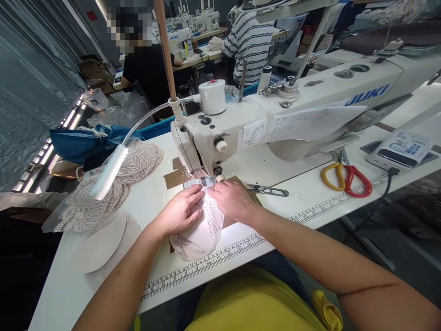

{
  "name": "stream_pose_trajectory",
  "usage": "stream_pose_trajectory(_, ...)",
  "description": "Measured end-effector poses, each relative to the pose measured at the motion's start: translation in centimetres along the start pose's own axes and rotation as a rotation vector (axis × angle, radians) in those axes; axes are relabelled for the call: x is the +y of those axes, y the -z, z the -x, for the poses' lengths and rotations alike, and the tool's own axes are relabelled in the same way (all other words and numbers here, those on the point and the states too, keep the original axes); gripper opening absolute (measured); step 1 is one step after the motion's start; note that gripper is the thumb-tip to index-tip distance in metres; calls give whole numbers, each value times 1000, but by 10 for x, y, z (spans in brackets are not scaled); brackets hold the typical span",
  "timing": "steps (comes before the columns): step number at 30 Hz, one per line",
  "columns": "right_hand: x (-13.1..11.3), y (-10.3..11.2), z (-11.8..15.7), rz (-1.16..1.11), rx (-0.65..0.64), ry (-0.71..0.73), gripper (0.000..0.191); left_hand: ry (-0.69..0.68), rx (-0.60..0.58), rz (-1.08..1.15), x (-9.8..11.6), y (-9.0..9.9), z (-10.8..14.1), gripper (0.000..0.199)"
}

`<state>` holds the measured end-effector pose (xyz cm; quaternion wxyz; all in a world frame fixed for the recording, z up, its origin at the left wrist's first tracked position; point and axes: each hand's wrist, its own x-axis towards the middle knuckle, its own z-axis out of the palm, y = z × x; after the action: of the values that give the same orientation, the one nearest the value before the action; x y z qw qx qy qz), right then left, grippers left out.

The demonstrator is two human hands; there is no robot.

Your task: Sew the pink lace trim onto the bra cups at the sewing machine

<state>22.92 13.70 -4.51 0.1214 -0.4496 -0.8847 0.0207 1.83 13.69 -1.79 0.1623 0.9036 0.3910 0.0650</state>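
A pale pink lace fabric piece (201, 230) lies under the needle area of a white sewing machine (193, 138), its rounded end toward me. My left hand (182, 209) rests flat on the lace's left side, fingers stretched toward the presser foot (203, 181). On the other side, my right hand (234, 200) has its fingers bent together at the lace's right edge, close to the foot. Its fingertips seem to pinch the fabric. A lit lamp (109, 172) on a bendy neck shines from the left.
Stacked lace pieces (138, 161) and rounded pale panels (105, 246) lie at the left. Thread snips (268, 190), scissors (346, 179) and a white device (399, 149) sit to the right. A printed ruler (206, 264) follows the table's front edge. Two people sit beyond the machine.
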Motion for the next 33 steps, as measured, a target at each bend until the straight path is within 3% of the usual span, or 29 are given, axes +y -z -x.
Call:
stream_pose_trajectory(6, 0, 3, 0, -161, 3, 21, 25, 87, 86, 139, 18, 1, 18, 32)
stream_pose_trajectory(9, 0, 2, -1, -209, 24, 3, 24, 249, 214, 124, 14, -1, 10, 31)
stream_pose_trajectory(12, 0, 0, -1, -253, 60, -18, 24, 348, 205, 41, 9, -8, -5, 22)
stream_pose_trajectory(17, 1, 4, 1, -445, 149, -89, 16, 319, 242, 105, 7, -13, -9, 14)
stream_pose_trajectory(21, -4, 9, -1, -667, 93, -178, 14, 288, 302, 571, 6, -14, 1, 19)
stream_pose_trajectory(26, -10, 13, -2, -861, 81, -187, 6, 314, 290, 1155, 6, -19, 0, 26)
stream_pose_trajectory(29, -11, 13, -1, -835, 102, -185, 8, 354, 275, 1342, 8, -21, -3, 36)
stream_pose_trajectory(33, -9, 9, 0, -750, 206, -102, 8, 382, 313, 1398, 11, -21, -4, 36)
